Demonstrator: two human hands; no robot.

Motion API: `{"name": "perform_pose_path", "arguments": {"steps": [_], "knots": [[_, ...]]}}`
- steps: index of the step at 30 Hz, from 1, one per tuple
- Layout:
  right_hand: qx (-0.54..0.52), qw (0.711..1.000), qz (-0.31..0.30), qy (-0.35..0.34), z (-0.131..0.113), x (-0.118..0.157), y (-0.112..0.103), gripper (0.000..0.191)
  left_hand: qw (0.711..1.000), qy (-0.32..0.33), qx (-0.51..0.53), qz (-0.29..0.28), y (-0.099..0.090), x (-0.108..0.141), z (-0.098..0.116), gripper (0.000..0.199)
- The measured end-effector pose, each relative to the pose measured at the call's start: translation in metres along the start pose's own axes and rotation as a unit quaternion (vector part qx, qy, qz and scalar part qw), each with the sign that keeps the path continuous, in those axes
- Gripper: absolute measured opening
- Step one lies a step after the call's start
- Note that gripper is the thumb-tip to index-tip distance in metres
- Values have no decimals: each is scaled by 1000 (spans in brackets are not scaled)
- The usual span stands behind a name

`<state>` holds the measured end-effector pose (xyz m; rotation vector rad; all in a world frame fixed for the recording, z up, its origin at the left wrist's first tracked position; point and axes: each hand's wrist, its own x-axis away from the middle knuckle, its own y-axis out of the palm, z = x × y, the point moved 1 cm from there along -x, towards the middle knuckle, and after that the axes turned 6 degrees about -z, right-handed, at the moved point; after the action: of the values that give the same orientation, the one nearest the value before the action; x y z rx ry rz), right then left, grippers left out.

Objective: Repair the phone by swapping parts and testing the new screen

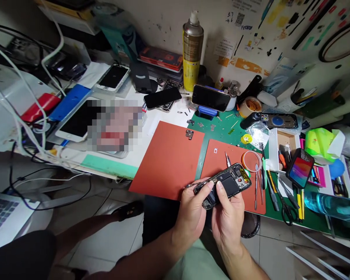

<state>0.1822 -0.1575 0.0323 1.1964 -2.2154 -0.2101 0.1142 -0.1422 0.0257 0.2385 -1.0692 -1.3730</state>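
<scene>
We see left hand [192, 212] clamped on near end of opened phone [224, 183], thumb on top. Right hand [228, 217] closed beside it, same end. Phone's long axis runs up-right over front edge of red mat [221, 155] on counter [218, 130]; tweezers [255, 182] just right.

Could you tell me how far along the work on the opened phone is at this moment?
Done, it seems: the opened phone has its cover off, insides showing, and a small metal part lies on the red mat. In hand: the left hand and right hand grip the phone, thumbs pressing inside. Left: it remains uncovered; tools lie beside.
</scene>
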Motion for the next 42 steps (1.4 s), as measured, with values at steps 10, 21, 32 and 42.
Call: {"name": "perform_pose_path", "arguments": {"steps": [10,21,32,42], "knots": [[29,999,14,-8,2,-1,-1,35,998,19,-47,37,-3,1,-2,21],[43,997,23,-55,1,-8,-2,38,985,52,-152,59,-8,3,-6,29],[70,995,40,-60,2,-10,-5,40,981,62,-176,59,-5,3,-8,24],[86,992,57,-77,0,-11,-6,40,987,45,-145,55,2,3,-10,18]]}}
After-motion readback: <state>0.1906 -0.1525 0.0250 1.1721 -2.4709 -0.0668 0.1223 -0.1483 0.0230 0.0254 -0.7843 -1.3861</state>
